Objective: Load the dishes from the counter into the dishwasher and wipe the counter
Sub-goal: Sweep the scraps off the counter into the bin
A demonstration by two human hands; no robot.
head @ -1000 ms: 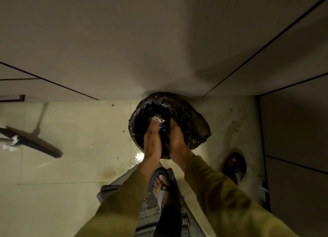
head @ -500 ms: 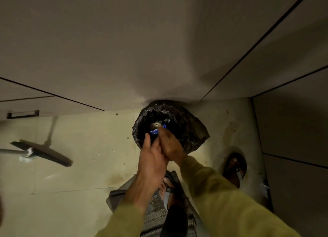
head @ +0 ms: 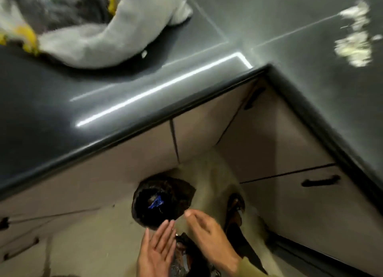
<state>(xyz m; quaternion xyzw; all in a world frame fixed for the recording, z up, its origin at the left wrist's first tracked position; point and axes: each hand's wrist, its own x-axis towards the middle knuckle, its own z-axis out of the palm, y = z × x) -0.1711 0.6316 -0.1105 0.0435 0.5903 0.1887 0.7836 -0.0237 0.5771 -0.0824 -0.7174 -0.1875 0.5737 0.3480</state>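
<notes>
A bin lined with a black bag [head: 163, 202] stands on the floor in the corner under the counter, with blue and silvery scraps inside. My left hand [head: 157, 249] is just below it, palm up, fingers apart and empty. Beside it, my right hand [head: 207, 233] hovers over the bin's near rim, fingers loosely curled and holding nothing I can see. The dark L-shaped counter [head: 103, 102] fills the top of the view. White crumbs or scraps [head: 354, 46] lie on its right wing. No dishes or dishwasher are in sight.
A white bag with yellow ties [head: 99, 34] sits on the counter's far left. Beige cabinet fronts with black handles [head: 320, 181] run under both counter wings. My sandalled foot [head: 235, 210] is right of the bin; the view is blurred.
My view has swung up from the floor to take in the counter. Both hands have come out of the bin and drawn back toward me, empty.
</notes>
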